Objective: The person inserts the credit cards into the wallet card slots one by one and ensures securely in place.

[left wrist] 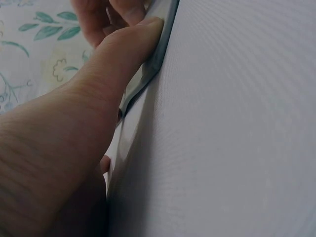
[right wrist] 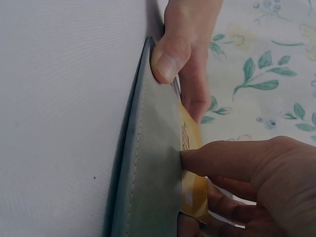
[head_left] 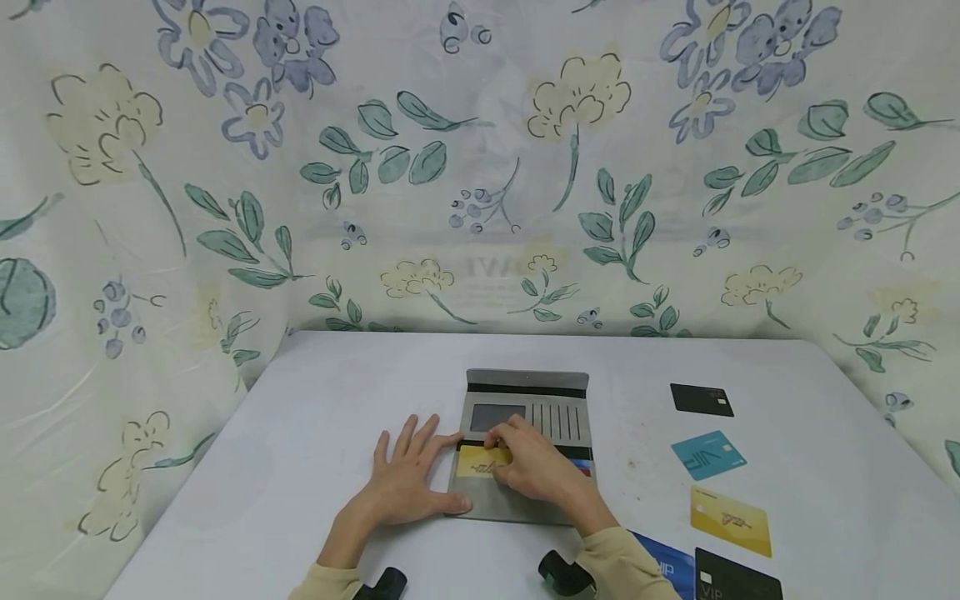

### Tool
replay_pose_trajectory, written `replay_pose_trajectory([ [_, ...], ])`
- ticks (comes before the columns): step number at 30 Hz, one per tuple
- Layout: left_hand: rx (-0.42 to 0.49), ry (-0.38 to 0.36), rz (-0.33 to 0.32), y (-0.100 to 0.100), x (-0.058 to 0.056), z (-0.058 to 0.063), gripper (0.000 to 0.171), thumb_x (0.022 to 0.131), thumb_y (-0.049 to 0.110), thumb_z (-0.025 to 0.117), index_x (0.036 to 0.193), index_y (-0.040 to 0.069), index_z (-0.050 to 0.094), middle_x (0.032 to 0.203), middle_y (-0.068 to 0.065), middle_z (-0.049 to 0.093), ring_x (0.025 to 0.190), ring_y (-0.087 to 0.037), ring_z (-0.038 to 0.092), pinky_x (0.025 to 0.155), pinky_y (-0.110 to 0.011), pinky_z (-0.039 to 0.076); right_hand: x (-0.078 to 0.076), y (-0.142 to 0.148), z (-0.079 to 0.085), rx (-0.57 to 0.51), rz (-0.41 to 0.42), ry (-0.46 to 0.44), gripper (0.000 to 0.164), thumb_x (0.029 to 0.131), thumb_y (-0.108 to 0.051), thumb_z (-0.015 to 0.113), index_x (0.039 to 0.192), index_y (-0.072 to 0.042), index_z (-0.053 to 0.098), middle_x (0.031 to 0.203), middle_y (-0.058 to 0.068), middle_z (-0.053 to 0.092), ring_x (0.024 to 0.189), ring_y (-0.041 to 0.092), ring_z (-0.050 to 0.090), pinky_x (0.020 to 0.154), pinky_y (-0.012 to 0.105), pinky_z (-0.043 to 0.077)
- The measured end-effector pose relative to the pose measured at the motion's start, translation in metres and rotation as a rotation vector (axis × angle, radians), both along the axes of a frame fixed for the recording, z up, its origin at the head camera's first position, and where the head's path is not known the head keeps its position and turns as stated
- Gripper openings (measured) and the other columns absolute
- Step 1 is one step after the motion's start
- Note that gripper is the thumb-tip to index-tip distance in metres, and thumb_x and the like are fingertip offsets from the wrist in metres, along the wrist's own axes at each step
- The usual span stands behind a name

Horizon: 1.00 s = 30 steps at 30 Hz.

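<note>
A grey card holder [head_left: 517, 507] lies unfolded on the white table, with a row of narrow slots in its upper half. My right hand [head_left: 536, 467] pinches a yellow card [head_left: 472, 461] at the holder's lower pocket. In the right wrist view, the yellow card [right wrist: 193, 190] stands out above the pocket's edge, with the thumb on its face and the fingers behind. My left hand [head_left: 408, 475] is spread at the holder's left side, its thumb pressing the lower left corner and its index fingertip at the left edge. A blue and red card [head_left: 581, 467] shows partly behind my right wrist.
Down the right side of the table lie a black card [head_left: 701, 400], a teal card [head_left: 708, 455] and another yellow card [head_left: 731, 521]. Nearer me, a blue card [head_left: 667, 562] sits beside a black VIP card [head_left: 738, 577]. Floral cloth [head_left: 480, 167] hangs behind the table.
</note>
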<state>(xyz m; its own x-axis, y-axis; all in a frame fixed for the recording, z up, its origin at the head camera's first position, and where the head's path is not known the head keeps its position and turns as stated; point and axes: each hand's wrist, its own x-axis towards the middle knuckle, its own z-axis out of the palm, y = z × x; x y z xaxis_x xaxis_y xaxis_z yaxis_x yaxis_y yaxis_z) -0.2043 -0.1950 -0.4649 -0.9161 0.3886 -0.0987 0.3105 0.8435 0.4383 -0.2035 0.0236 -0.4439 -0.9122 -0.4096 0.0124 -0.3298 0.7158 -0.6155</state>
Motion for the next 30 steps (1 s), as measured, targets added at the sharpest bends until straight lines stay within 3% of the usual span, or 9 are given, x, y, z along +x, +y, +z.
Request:
replay_pose_trajectory([
  [21,-0.008,-0.002,0.004,0.0010,0.0003,0.0004,0.089,0.074,0.065,0.075,0.147,0.024,0.045,0.163,-0.016,0.019,0.151,-0.044,0.002,0.112,-0.071,-0.004,0.0028,0.0001,0.0029,0.037,0.016,0.009,0.019,0.087,-0.007,0.071,0.105,-0.010,0.069,0.095,-0.002,0.055,0.088,0.015,0.048,0.083,0.035,0.047],
  [30,0.001,0.002,0.002,-0.0001,0.0001,-0.0004,0.089,0.074,0.066,0.074,0.147,0.025,0.045,0.163,-0.016,0.019,0.150,-0.044,0.002,0.112,-0.070,-0.005,0.0056,-0.0029,0.0061,0.070,0.003,0.002,0.019,0.087,-0.004,0.070,0.105,-0.009,0.068,0.098,0.000,0.055,0.090,0.016,0.048,0.085,0.037,0.049],
])
